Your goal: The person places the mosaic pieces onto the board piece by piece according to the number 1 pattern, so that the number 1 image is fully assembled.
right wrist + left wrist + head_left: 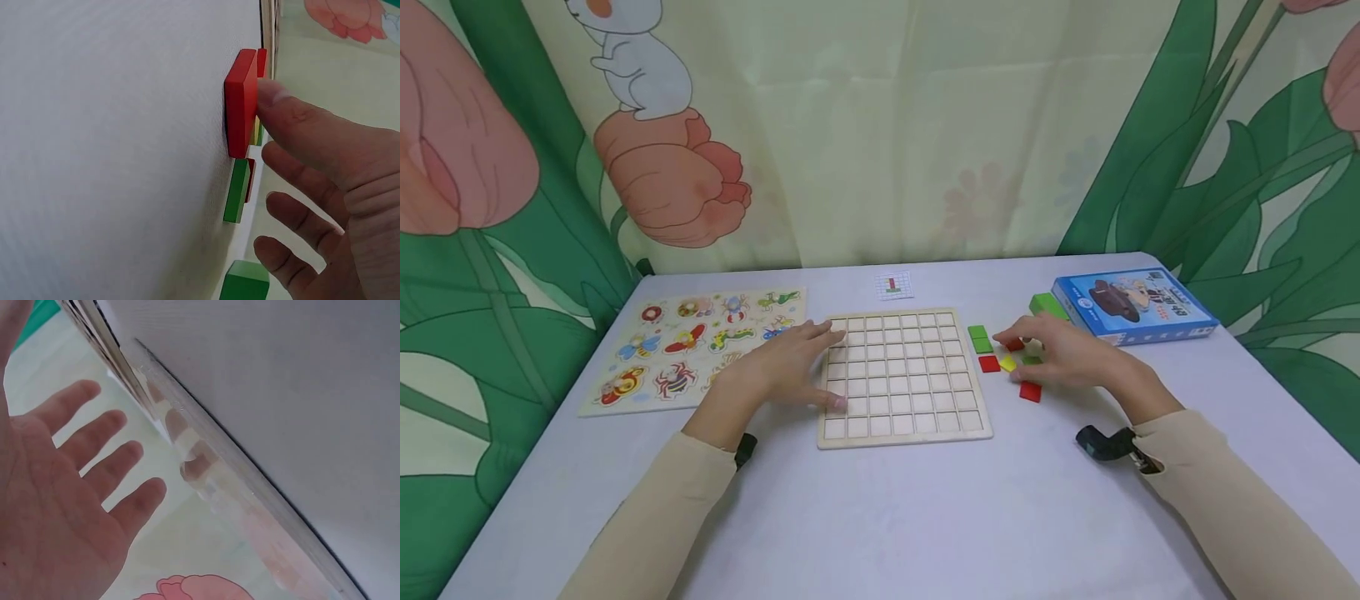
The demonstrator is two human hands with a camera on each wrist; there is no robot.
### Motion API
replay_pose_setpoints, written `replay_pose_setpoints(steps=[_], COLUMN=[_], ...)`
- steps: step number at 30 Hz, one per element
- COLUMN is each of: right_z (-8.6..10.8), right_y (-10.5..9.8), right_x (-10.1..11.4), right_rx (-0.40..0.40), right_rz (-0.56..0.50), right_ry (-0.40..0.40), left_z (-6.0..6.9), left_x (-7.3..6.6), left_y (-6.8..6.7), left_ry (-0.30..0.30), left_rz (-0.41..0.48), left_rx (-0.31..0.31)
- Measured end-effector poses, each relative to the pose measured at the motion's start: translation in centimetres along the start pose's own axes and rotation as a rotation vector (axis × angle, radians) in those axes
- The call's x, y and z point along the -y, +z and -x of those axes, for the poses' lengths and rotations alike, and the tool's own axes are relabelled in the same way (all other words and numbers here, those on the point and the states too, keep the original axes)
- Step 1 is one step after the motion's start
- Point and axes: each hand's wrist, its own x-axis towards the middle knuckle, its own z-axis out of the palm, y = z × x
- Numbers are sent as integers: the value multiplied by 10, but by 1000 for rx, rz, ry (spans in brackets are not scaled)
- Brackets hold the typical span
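A pale wooden board (904, 375) marked with a grid of squares lies on the table. My left hand (775, 367) is at its left edge, fingers spread and thumb resting over the left cells. The left wrist view shows the same palm with its fingers apart. Over a cluster of small flat tiles to the board's right hovers my right hand (1071, 350), fingers loosely spread. Under and around it are green tiles (980, 339), red tiles (1030, 392) and a yellow tile (1008, 364). In the right wrist view the thumb reaches beside a red tile (242, 103); contact is unclear.
At the left lies a puzzle board (673, 354) with insect pictures, partly behind my left hand. A small grid card (893, 286) lies behind the wooden board. At the back right are a blue box (1135, 305) and a green block (1048, 306). A printed curtain hangs behind.
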Motion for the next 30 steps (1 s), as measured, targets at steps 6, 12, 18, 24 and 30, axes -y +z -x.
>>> replay_pose_setpoints(steps=[6, 12, 18, 24, 30], right_z=[0, 4, 5, 3, 3], right_y=[0, 0, 1, -1, 0], right_x=[0, 1, -1, 0, -1], right_rx=[17, 37, 34, 59, 92], right_rz=[20, 2, 4, 8, 5], right_ry=[-4, 34, 4, -11, 13], left_z=[1, 1, 0, -4, -8], left_x=[3, 4, 5, 6, 4], left_y=[-5, -10, -9, -3, -1], left_ry=[-5, -48, -86, -68, -43], left_rz=[6, 19, 75, 54, 60], left_rx=[38, 98, 138, 112, 91])
